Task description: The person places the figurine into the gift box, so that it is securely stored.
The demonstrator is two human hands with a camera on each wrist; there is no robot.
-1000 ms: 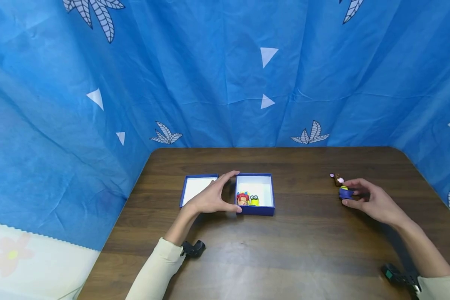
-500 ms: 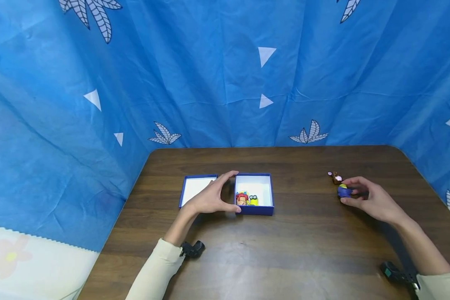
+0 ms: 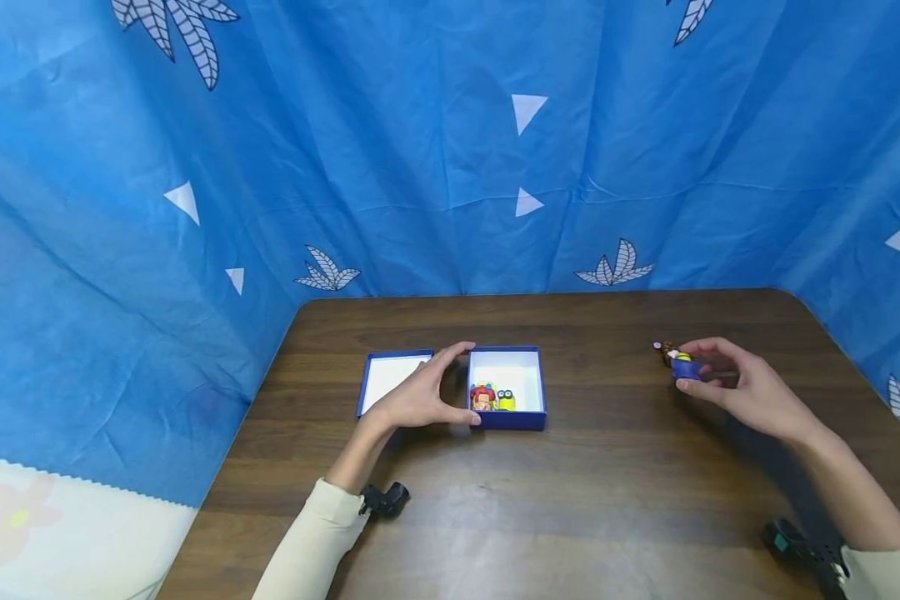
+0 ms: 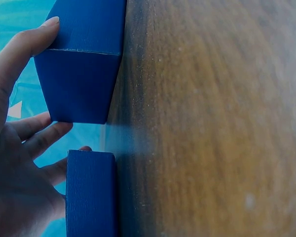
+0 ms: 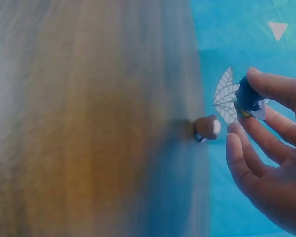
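My left hand (image 3: 414, 402) holds the open blue box (image 3: 512, 421) at its left side, thumb at the front and fingers toward the back; the left wrist view shows the thumb on the box's outer wall (image 4: 81, 84). Inside the box's white interior lie a red-haired figurine (image 3: 483, 397) and a yellow goggle-eyed figurine (image 3: 506, 400). Over at the right, my right hand (image 3: 757, 393) pinches a small blue-and-yellow figurine (image 3: 686, 368) between thumb and fingers, raised off the table. Just behind it is a brown figurine (image 3: 667, 352), standing on the table in the right wrist view.
A shallow blue lid (image 3: 392, 375) with a white inside lies left of the box, partly behind my left hand. The brown wooden table (image 3: 585, 500) ends at a blue curtain (image 3: 450, 167) at the back and sides.
My right hand has lifted the blue-and-yellow figurine up from the table and slightly leftward. The left hand keeps its hold on the box. The head view has shifted a little.
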